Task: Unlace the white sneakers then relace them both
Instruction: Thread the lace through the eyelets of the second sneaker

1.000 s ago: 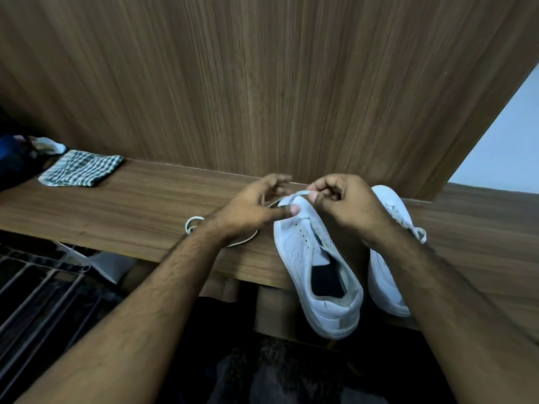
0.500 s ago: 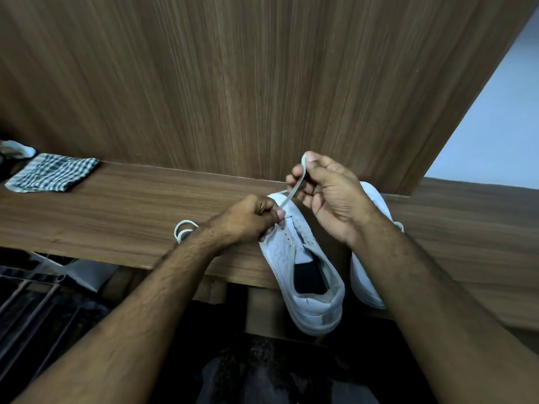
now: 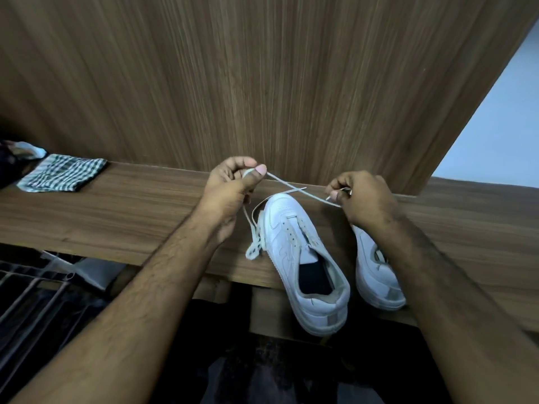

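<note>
Since half a second ago we have spread our hands apart, left hand (image 3: 230,185) and right hand (image 3: 360,196) each pinching the flat white lace (image 3: 294,188) in curled fingers above the unlaced white leather sneaker (image 3: 303,258) on the brown wood-grain bench (image 3: 116,217). We should level both ends before threading. Beyond the sneaker stands a wooden panel (image 3: 262,83).

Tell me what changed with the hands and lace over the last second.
The hands have moved apart from over the toe: left hand up and left, right hand out right, each pinching the lace, now stretched between them above the sneaker. Both sneakers and the checked cloth stayed put.
</note>
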The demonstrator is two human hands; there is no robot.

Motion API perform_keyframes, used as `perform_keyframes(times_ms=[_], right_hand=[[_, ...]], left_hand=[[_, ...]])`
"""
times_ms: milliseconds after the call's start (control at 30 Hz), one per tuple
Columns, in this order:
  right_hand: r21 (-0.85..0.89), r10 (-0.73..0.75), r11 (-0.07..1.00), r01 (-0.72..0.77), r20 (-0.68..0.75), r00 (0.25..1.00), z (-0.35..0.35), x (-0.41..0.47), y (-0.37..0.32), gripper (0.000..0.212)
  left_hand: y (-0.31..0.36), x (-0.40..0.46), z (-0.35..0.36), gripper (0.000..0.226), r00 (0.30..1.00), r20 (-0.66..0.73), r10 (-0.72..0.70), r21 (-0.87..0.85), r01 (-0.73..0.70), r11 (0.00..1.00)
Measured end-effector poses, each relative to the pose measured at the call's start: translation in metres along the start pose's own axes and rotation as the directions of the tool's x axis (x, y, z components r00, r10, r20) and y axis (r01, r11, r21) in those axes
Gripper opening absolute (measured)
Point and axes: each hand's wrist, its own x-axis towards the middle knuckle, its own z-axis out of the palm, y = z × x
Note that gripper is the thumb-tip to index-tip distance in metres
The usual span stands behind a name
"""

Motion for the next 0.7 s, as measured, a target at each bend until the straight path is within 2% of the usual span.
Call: perform_keyframes(times_ms=[67, 100, 133, 167, 200, 233, 267, 300, 333, 400, 433, 467, 533, 567, 633, 700], right_hand=[[0.104, 0.008, 0.995, 0.003, -0.107, 0.994, -0.003, 0.001, -0.001, 0.013], [0.147, 0.009, 0.989, 0.011, -0.137, 0.991, -0.004, 0.001, -0.003, 0.013], [0.17, 0.011, 0.985, 0.013, -0.138, 0.99, -0.004, 0.0, -0.004, 0.012], [0.173, 0.011, 0.985, 0.008, -0.109, 0.994, -0.003, 0.0, -0.006, 0.011], [0.152, 0.011, 0.988, -0.003, -0.052, 0.999, -0.001, -0.001, -0.007, 0.009], [0.112, 0.007, 0.994, -0.01, 0.03, 1.0, 0.001, -0.002, -0.009, 0.008], [0.057, -0.004, 0.998, -0.002, 0.115, 0.993, 0.004, -0.003, -0.01, 0.009], [0.0, -0.015, 1.0, 0.016, 0.18, 0.983, 0.007, -0.003, -0.01, 0.009], [-0.057, -0.015, 0.998, 0.029, 0.229, 0.973, 0.011, -0.002, -0.009, 0.008], [-0.137, 0.005, 0.99, 0.038, 0.3, 0.954, 0.014, -0.001, -0.009, 0.005], [-0.144, 0.006, 0.989, 0.044, 0.33, 0.944, 0.014, -0.001, -0.01, 0.005], [-0.12, 0.002, 0.992, 0.044, 0.358, 0.934, 0.013, -0.001, -0.01, 0.006], [-0.068, -0.001, 0.997, 0.031, 0.396, 0.918, 0.01, -0.003, -0.011, 0.02], [-0.064, 0.004, 0.998, 0.023, 0.398, 0.917, 0.008, -0.003, -0.01, 0.025], [-0.084, 0.018, 0.996, 0.015, 0.377, 0.926, 0.006, -0.005, -0.009, 0.028], [-0.099, 0.027, 0.995, 0.007, 0.336, 0.942, 0.004, -0.005, -0.008, 0.026]], left_hand=[[0.001, 0.005, -0.004, 0.018, 0.998, -0.07, -0.005, -0.086, -0.001, 0.996], [0.0, 0.008, -0.008, 0.02, 0.994, -0.109, 0.007, -0.069, -0.015, 0.998], [-0.002, 0.01, -0.012, 0.023, 0.988, -0.149, 0.04, 0.018, -0.037, 0.999], [-0.006, 0.012, -0.017, 0.026, 0.979, -0.183, 0.086, 0.17, -0.055, 0.984], [-0.011, 0.013, -0.021, 0.028, 0.967, -0.213, 0.141, 0.37, -0.054, 0.927], [-0.015, 0.015, -0.023, 0.03, 0.953, -0.233, 0.195, 0.572, -0.028, 0.82], [-0.016, 0.013, -0.022, 0.031, 0.944, -0.238, 0.23, 0.698, 0.001, 0.716], [-0.015, 0.013, -0.018, 0.031, 0.943, -0.211, 0.259, 0.745, -0.017, 0.667], [-0.016, 0.012, -0.014, 0.03, 0.953, -0.152, 0.262, 0.732, -0.07, 0.678], [-0.018, 0.005, -0.003, 0.022, 0.983, 0.039, 0.181, 0.602, -0.168, 0.781], [-0.021, 0.0, 0.002, 0.013, 0.979, 0.163, 0.121, 0.565, -0.193, 0.802], [-0.026, -0.003, 0.005, 0.015, 0.957, 0.281, 0.069, 0.587, -0.228, 0.777], [-0.032, -0.009, 0.008, 0.041, 0.898, 0.433, -0.078, 0.72, -0.293, 0.629], [-0.035, -0.009, 0.009, 0.044, 0.879, 0.46, -0.127, 0.783, -0.335, 0.525], [-0.036, -0.01, 0.015, 0.034, 0.878, 0.462, -0.128, 0.841, -0.387, 0.379], [-0.035, -0.009, 0.021, 0.023, 0.894, 0.436, -0.099, 0.853, -0.376, 0.362]])
